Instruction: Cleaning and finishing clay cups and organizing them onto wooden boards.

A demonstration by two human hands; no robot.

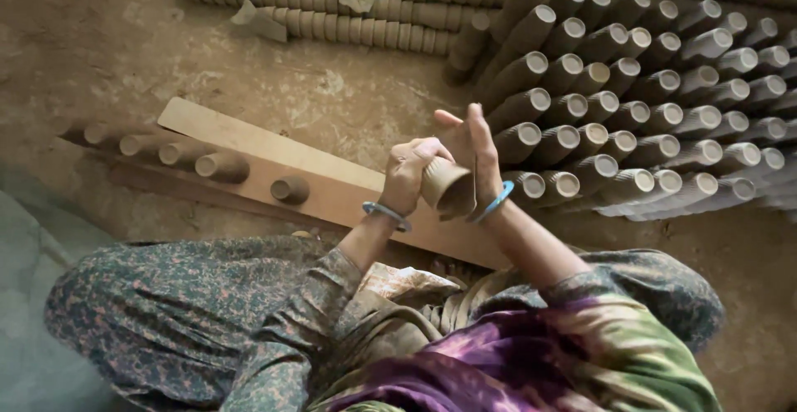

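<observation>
From the head camera, the left hand (408, 175) is closed around a small unfired clay cup (446, 188), while the right hand (475, 150) lies flat and open-fingered against its far side. The cup is held in the air just above the right end of a long wooden board (249, 142). Five similar cups (222, 166) stand mouth-down on the board, left of the hands. Right of the board, many finished cups (631, 113) lie stacked in rows, dull, tapered and dusty brown; so much appears already done.
</observation>
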